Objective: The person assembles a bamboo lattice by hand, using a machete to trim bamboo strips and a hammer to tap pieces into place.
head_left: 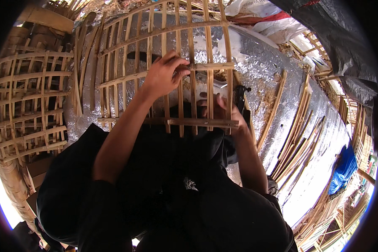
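A bamboo lattice (172,29) of long slats tied over cross strips leans across my lap and stretches away from me. My left hand (166,75) lies over its top. Thumb and fingertips pinch a cross strip where it meets one of the middle slats. My right hand (227,110) reaches under the lattice near its right side, its fingers curled up around a slat from below. Slats cover part of that hand. The nearest cross strip (203,122) passes over my right wrist.
To the left stands another woven bamboo lattice (29,96). Loose bamboo strips (296,126) lie at right on a shiny silver sheet (256,54). A black object (240,94) sits beside my right hand. Further out are a blue plastic sheet (343,168) and a dark tarp (344,42).
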A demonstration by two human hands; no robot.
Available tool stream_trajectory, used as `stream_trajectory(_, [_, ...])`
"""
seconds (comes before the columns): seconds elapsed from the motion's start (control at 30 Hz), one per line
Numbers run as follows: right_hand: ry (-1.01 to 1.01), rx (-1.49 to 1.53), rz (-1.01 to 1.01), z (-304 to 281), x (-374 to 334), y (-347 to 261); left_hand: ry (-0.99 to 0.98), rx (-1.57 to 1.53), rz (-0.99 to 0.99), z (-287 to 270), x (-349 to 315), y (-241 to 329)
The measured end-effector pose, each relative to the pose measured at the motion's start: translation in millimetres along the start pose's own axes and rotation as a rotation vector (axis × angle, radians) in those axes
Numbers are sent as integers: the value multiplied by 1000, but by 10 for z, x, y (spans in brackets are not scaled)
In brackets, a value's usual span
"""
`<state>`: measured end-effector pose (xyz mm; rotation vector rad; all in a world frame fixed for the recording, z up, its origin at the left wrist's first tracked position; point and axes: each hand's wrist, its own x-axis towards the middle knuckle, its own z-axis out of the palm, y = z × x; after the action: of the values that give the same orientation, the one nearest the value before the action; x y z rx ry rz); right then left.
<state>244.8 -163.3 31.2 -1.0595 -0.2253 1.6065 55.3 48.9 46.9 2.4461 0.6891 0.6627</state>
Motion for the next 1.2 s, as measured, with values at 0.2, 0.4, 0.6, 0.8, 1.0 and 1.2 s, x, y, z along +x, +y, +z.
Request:
stream_trajectory(0.2, [-167, -19, 55, 94, 62, -49, 64, -12, 44, -48, -46, 14])
stream_trajectory(0.4, [-133, 53, -17, -7, 100, 33, 104, 70, 75, -35, -1, 115])
stream_trajectory(0.6, [-66, -75, 29, 109, 22, -26, 112, 103, 88, 43, -62, 67])
stream_trajectory(0.8, [-64, -69, 28, -23, 60, 100, 94, 86, 113, 82, -59, 42])
stream_trajectory(1.0, [-22, -50, 29, -57, 70, 170, 98, 73, 138, 125, -57, 19])
stream_trajectory(1.2, [-23, -26, 13, -81, 53, 167, 92, 70, 145, 169, -36, -19])
